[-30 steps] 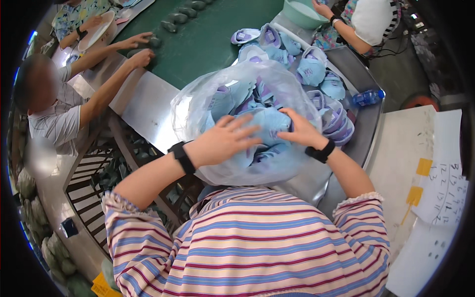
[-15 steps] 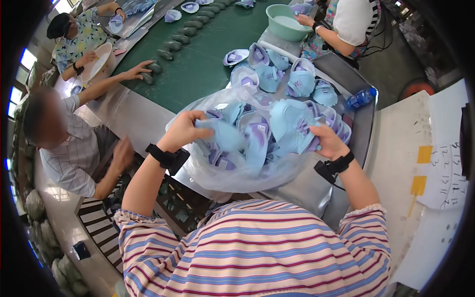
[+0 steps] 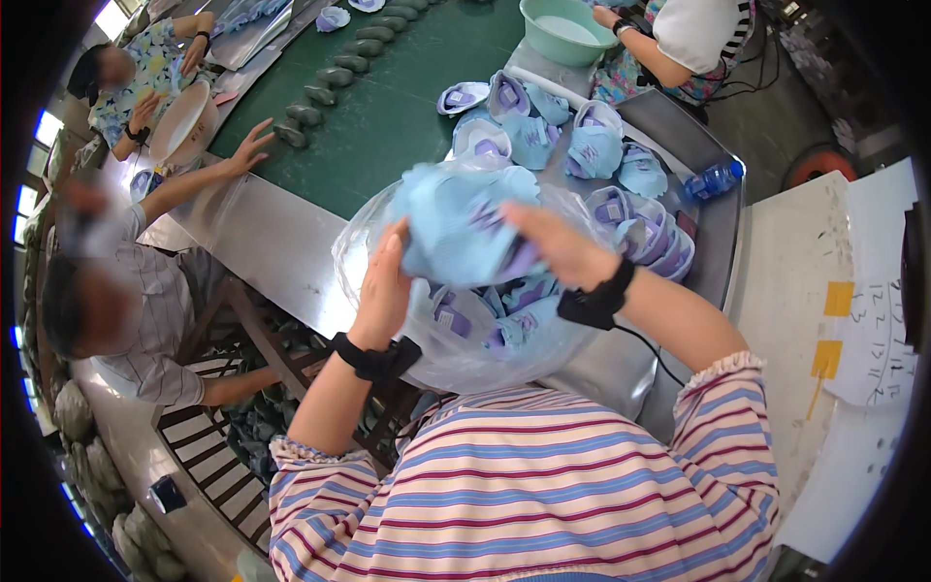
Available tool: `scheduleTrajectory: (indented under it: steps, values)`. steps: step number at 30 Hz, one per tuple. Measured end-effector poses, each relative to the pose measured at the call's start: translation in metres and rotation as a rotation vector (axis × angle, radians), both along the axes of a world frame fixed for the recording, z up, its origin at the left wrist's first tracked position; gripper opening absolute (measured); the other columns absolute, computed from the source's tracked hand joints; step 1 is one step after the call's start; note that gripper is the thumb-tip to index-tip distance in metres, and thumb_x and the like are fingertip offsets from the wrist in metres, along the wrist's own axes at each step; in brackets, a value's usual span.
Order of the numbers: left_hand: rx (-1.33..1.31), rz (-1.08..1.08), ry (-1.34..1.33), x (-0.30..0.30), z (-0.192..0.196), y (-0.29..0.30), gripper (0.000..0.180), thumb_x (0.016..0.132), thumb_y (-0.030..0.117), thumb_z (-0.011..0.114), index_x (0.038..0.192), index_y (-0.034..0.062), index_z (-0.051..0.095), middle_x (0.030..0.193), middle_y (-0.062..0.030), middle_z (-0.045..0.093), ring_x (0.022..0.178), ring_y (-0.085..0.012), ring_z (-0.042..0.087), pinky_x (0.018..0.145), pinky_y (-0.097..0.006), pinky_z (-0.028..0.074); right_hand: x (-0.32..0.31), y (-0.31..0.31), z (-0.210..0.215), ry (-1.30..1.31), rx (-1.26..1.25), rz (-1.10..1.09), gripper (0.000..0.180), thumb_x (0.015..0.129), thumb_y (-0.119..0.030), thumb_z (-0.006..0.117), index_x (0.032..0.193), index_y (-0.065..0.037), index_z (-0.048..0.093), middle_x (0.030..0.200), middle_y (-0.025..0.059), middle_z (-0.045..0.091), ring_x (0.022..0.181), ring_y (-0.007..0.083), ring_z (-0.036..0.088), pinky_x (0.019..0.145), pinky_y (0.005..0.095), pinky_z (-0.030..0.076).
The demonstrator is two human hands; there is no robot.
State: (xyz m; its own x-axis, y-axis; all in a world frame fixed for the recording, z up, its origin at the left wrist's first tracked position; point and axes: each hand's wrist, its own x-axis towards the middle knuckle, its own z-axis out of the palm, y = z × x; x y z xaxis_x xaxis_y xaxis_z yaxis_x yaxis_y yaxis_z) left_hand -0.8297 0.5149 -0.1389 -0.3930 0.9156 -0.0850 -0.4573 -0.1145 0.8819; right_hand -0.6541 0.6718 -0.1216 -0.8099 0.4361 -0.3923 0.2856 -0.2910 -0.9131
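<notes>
My left hand (image 3: 384,291) and my right hand (image 3: 561,246) hold light blue shoe uppers (image 3: 448,221) with purple lining between them, above a clear plastic bag (image 3: 519,367). The held uppers are blurred and seem to be bunched together; I cannot tell how many there are. The left palm presses on their left side, while the right fingers grip the right side. Inside the bag lie more blue and purple uppers (image 3: 529,322). Beside it, on the metal tray, rests a group of uppers (image 3: 648,235), and others (image 3: 593,145) lie behind the bag.
A green conveyor belt (image 3: 407,107) carries a row of dark green shoe lasts (image 3: 320,95). On the left, a co-worker's hand (image 3: 250,150) reaches to its edge. A blue bottle (image 3: 713,181) lies at the tray's right side. Other co-workers sit by a green basin (image 3: 567,34) and a pale basin (image 3: 184,126).
My two hands have come together, bringing uppers that were held apart into one bunch, raised over the bag. The co-worker on the left has drawn the reaching hand slightly back from the lasts.
</notes>
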Motion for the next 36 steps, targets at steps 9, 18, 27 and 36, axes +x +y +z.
scheduleTrajectory:
  steps: [9, 18, 27, 36]
  values:
    - [-0.064, 0.573, 0.503, -0.023, -0.005, -0.038, 0.048, 0.08, 0.004, 0.059, 0.123, -0.0046, 0.04, 0.116, -0.012, 0.05, 0.101, -0.0178, 0.052, 0.091, -0.029, 0.038, -0.016, 0.022, 0.027, -0.416, 1.407, 0.155, 0.047, 0.077, -0.037, 0.06, 0.11, -0.005, 0.048, 0.093, 0.0185, 0.057, 0.087, 0.0318, 0.055, 0.072, 0.0373, 0.046]
    - [0.069, 0.189, 1.49, -0.056, 0.052, 0.007, 0.044, 0.065, 0.027, 0.073, 0.105, 0.0119, 0.062, 0.106, -0.0148, 0.049, 0.09, -0.0307, 0.051, 0.077, -0.038, 0.043, -0.033, 0.025, 0.062, 0.279, 1.017, 0.47, 0.03, 0.062, 0.0, 0.058, 0.091, -0.004, 0.056, 0.092, 0.0136, 0.06, 0.086, 0.0324, 0.057, 0.073, 0.0385, 0.045]
    - [0.077, 0.13, 1.029, -0.092, 0.031, 0.064, 0.017, 0.065, 0.009, 0.069, 0.079, 0.0037, 0.062, 0.071, -0.0072, 0.052, 0.064, -0.0185, 0.052, 0.056, -0.031, 0.042, -0.004, 0.019, 0.087, 0.075, 1.184, 0.284, 0.043, 0.068, -0.013, 0.069, 0.107, -0.004, 0.054, 0.097, 0.0105, 0.059, 0.087, 0.0251, 0.059, 0.074, 0.0317, 0.047]
    - [-0.331, 0.763, 0.88, -0.422, -0.02, 0.111, 0.055, 0.071, 0.011, 0.066, 0.12, -0.0029, 0.046, 0.092, -0.0134, 0.062, 0.072, -0.0165, 0.058, 0.063, -0.027, 0.047, 0.119, 0.052, 0.207, -0.451, 0.733, -0.078, 0.036, 0.069, -0.011, 0.062, 0.102, -0.001, 0.054, 0.093, 0.0088, 0.061, 0.085, 0.0171, 0.059, 0.07, 0.0266, 0.046]
